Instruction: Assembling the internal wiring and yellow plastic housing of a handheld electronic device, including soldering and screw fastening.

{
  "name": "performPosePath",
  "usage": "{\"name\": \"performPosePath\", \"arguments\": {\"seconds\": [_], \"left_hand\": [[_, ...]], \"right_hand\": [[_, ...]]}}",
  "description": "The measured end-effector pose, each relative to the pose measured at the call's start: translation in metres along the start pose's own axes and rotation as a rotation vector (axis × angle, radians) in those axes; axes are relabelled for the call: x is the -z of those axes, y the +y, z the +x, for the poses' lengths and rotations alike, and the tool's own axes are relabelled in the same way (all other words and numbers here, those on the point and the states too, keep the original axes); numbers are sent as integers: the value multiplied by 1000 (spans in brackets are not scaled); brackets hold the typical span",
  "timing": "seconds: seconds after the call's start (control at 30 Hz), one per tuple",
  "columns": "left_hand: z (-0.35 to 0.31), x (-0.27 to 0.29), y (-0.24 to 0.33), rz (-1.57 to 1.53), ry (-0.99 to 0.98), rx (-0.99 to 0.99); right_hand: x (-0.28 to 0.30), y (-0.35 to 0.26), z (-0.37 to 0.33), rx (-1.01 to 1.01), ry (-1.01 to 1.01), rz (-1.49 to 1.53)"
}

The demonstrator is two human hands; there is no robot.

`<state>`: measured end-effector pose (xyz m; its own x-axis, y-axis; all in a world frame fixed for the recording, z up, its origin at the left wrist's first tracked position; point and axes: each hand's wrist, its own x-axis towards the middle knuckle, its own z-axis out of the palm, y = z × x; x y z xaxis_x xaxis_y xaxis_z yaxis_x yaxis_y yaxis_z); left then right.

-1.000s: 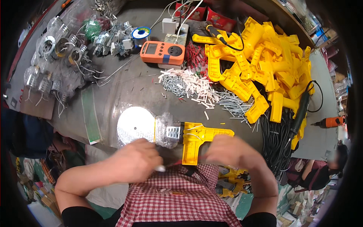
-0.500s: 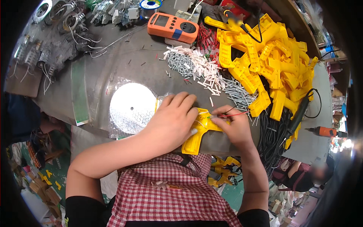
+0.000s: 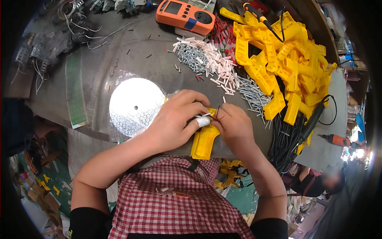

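A yellow plastic housing half [image 3: 203,144], open side up with a handle-like part toward me, lies at the near edge of the table. My left hand [image 3: 175,121] closes over its far left part, the thumb wrapped in white. Thin red and black wires [image 3: 215,116] run between the two hands over the housing. My right hand [image 3: 234,125] pinches at these wires with its fingers curled against the housing's right side. What lies under my fingertips is mostly hidden.
A round silvery disc [image 3: 136,106] on bubble wrap is left of my hands. Beyond are screws [image 3: 191,57], small white tubes [image 3: 221,71] and an orange multimeter [image 3: 185,16]. Yellow housings [image 3: 294,67] are piled at right, beside black cables [image 3: 283,139] and a soldering iron [image 3: 314,121].
My right hand has moved left and inward over the housing, covering its right branch. My left fingers have curled in, and the thumb now lies over the wires. The view has shifted slightly.
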<state>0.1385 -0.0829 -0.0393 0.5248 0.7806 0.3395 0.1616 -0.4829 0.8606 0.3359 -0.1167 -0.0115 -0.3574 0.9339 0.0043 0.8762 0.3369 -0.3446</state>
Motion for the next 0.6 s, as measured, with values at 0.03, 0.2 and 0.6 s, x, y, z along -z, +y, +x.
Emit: {"name": "performPosePath", "arguments": {"seconds": [0.03,0.2,0.6], "left_hand": [[0,0,2,3,-7,-14],[0,-3,-2,41,20,22],[-4,-3,-5,43,46,-11]], "right_hand": [[-1,3,-2,-3,-32,31],[1,11,-6,-35,-45,266],[11,-7,-43,-369,80,602]]}}
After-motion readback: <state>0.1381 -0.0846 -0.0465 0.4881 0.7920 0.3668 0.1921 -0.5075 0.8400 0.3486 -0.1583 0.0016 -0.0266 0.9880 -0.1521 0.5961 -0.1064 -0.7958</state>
